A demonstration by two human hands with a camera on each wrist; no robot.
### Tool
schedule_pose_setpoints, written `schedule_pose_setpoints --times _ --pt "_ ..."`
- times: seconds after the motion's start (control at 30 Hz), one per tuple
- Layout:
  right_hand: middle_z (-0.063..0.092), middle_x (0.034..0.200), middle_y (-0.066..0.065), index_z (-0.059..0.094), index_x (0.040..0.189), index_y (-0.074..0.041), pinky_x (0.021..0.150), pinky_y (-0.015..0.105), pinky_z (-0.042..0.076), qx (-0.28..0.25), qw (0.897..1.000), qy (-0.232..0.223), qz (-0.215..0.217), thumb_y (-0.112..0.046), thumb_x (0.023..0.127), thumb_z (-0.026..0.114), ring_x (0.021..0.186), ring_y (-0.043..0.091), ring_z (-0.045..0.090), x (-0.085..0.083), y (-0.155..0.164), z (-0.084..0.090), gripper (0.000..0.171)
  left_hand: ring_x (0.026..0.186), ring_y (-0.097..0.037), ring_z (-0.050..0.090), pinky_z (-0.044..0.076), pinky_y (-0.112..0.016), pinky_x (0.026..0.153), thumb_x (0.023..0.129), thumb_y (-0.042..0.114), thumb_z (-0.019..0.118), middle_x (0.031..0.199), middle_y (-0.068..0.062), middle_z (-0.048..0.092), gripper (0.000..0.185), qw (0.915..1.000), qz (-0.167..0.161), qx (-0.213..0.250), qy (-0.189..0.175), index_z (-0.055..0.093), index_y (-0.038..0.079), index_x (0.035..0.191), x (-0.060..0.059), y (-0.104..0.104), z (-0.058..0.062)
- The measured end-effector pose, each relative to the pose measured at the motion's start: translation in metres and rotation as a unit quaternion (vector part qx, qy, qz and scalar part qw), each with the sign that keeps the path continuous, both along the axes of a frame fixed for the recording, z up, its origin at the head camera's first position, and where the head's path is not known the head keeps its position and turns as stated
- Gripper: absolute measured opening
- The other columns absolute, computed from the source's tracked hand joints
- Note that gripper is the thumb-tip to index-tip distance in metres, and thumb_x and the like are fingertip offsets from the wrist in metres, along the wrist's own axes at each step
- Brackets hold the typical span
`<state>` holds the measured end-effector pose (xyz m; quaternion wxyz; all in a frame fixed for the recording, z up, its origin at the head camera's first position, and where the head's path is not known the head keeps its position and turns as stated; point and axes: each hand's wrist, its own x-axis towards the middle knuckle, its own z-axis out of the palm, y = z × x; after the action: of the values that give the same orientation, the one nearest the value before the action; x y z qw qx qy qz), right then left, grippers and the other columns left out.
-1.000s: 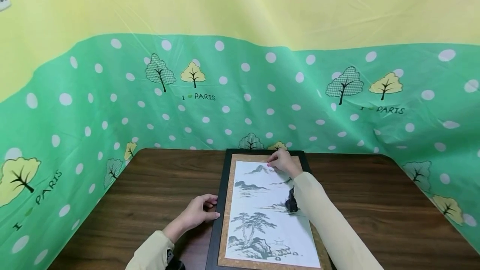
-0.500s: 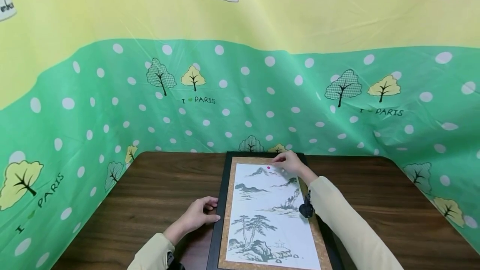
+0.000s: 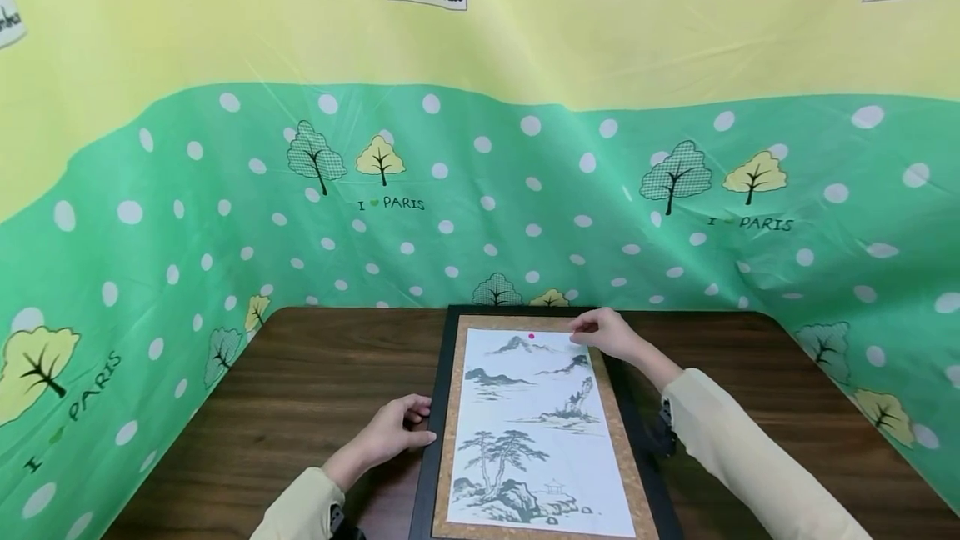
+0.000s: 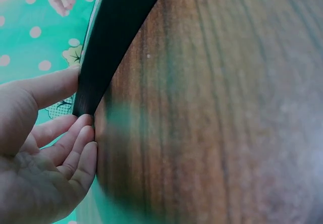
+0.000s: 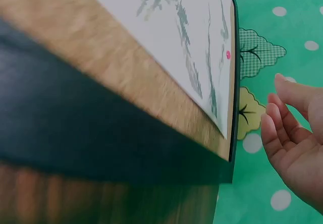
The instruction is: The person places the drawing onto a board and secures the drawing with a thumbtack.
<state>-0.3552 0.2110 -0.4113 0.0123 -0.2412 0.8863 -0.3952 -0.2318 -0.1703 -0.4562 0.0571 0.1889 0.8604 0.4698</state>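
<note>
Dark wood table [image 3: 315, 390], green dotted backdrop. Framed ink painting [image 3: 532, 423] lies at table centre. Left hand [image 3: 393, 432] touches its left edge, fingers relaxed; right hand [image 3: 607, 333] loose over far-right corner, holding nothing.

Long pale cream sleeves cover both arms down to the wrists. A small black device (a camera, by the look) is strapped under each cuff. Left hand [image 3: 390, 433] and right hand [image 3: 609, 333] bare, no rings visible.
</note>
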Motion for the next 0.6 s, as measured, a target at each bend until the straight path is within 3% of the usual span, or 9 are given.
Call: schedule_pose_setpoints --times 0.17,0.4,0.6 --pt "0.064 0.086 0.011 0.065 0.101 0.007 0.062 0.026 0.047 -0.004 1.000 0.016 -0.014 -0.006 0.083 0.064 0.073 0.016 0.055 0.014 0.013 0.003 0.023 0.091 -0.030 0.054 0.045 -0.042 0.079 0.076 0.006 0.071 0.102 -0.016 0.059 0.046 0.9999 -0.003 0.008 -0.006 0.051 -0.011 0.114 0.002 -0.003 0.003" --pt "0.064 0.085 0.010 0.065 0.099 0.007 0.059 0.022 0.045 0.007 0.999 0.040 -0.029 -0.006 0.082 0.065 0.070 0.014 0.052 0.038 0.032 0.007 0.021 0.093 -0.030 0.054 0.045 -0.042 0.079 0.078 0.008 0.069 0.103 -0.015 0.059 0.045 0.9998 -0.002 -0.017 0.001 0.051 -0.011 0.115 0.002 -0.004 0.005" --pt "0.064 0.087 0.007 0.065 0.100 0.004 0.060 0.023 0.045 0.023 0.997 0.057 -0.051 -0.012 0.083 0.065 0.072 0.012 0.052 0.046 0.056 0.001 0.024 0.091 -0.029 0.055 0.046 -0.038 0.077 0.080 0.011 0.067 0.102 -0.014 0.059 0.044 0.9992 0.002 -0.033 0.023 0.051 -0.010 0.115 -0.001 -0.007 0.001"
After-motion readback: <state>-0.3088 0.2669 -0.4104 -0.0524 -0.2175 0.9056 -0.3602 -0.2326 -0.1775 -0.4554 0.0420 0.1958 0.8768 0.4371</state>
